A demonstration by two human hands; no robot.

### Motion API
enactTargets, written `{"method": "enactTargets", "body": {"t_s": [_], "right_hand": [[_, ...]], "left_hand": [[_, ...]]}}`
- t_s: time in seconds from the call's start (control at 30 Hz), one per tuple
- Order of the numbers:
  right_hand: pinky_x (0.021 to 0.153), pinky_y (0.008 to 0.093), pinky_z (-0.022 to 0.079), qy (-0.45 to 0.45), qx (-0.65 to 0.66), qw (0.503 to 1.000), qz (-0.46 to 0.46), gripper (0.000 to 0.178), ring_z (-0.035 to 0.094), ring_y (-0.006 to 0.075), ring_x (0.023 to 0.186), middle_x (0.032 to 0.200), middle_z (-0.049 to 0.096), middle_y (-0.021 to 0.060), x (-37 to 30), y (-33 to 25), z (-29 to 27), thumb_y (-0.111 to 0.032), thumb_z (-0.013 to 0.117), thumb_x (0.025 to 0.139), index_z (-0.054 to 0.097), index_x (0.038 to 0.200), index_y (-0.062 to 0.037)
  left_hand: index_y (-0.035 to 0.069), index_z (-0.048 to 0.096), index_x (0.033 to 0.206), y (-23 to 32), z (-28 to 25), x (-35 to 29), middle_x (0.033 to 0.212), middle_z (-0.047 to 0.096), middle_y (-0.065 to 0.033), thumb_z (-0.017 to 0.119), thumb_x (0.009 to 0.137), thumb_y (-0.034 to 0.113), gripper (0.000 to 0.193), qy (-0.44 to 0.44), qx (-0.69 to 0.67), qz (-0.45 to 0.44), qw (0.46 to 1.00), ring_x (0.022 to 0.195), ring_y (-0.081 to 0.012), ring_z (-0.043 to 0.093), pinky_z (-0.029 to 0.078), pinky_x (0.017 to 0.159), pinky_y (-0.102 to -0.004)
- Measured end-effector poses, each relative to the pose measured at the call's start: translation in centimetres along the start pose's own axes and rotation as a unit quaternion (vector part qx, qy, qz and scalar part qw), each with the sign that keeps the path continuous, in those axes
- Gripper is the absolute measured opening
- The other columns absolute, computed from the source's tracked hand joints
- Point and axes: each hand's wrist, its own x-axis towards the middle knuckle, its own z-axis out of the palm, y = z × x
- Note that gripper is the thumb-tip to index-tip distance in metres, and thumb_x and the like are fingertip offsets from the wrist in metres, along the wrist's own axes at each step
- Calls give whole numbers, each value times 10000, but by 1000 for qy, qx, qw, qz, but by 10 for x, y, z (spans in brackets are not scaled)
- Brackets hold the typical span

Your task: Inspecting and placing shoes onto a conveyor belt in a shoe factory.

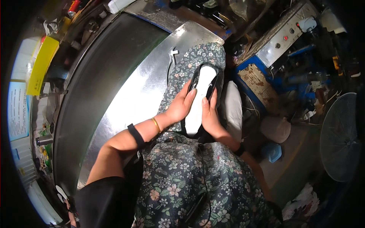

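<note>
A black shoe (205, 85) lies lengthwise in front of me, with a long white foot-shaped surface facing up and dark material round its edge. Whether that white surface is the sole or an insole, I cannot tell. My left hand (180, 107) wraps its left side, thumb against the white surface. On the opposite side my right hand (210, 116) grips the shoe, thumb also near the white part. Beneath lies a dark floral cloth (197, 53), matching the floral apron (175, 171) over my lap. A thin metal tool with a pale head (173, 52) rests left of the cloth.
A shiny metal sheet (129, 91) borders a dark conveyor belt (99, 76) on the left. To my right are a white cushion-like bag (233, 110), a control box with buttons (281, 38) and a round fan (340, 136). Another person's hand (70, 212) shows at lower left.
</note>
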Motion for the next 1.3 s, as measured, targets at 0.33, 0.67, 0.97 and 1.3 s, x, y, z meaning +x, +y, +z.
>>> {"method": "enactTargets", "body": {"t_s": [0.33, 0.67, 0.97, 1.3], "right_hand": [[882, 359, 470, 51, 11, 989, 136, 493, 625, 275, 1003, 1069, 675, 181, 139, -30, -55, -400, 380, 1023, 600, 1235, -13], [965, 328, 425, 92, 110, 990, -8, 402, 524, 209, 1141, 1259, 556, 95, 111, -22, -29, -308, 445, 1032, 507, 1324, -39], [945, 315, 472, -106, 215, 968, 71, 827, 554, 157, 1143, 1348, 534, 110, 16, -65, -69, 52, 742, 718, 378, 1458, -7], [777, 230, 499, 345, -171, 913, -133, 678, 613, 96, 926, 1133, 653, 56, 17, -196, -393, 1, 742, 756, 505, 1390, -28]], "left_hand": [[-3, 584, 1233, 74, -3, 123, 1098, 668, -168, 374, 1009, 413, 517, -90, -138, -146, 975, 1069, -278, 616, 441, 963, -376], [55, 653, 1027, 18, -15, 112, 889, 696, -59, 517, 946, 330, 318, -82, -428, -170, 884, 686, -172, 655, 548, 633, -335], [3, 599, 1182, 89, 1, 79, 1091, 652, -155, 542, 940, 284, 375, 218, -431, -109, 869, 1000, -270, 634, 493, 901, -374], [37, 627, 1180, 7, 28, -2, 1322, 563, -148, 646, 830, 202, 387, -77, 358, 318, 874, 1319, -358, 431, 308, 1116, -493]]}}
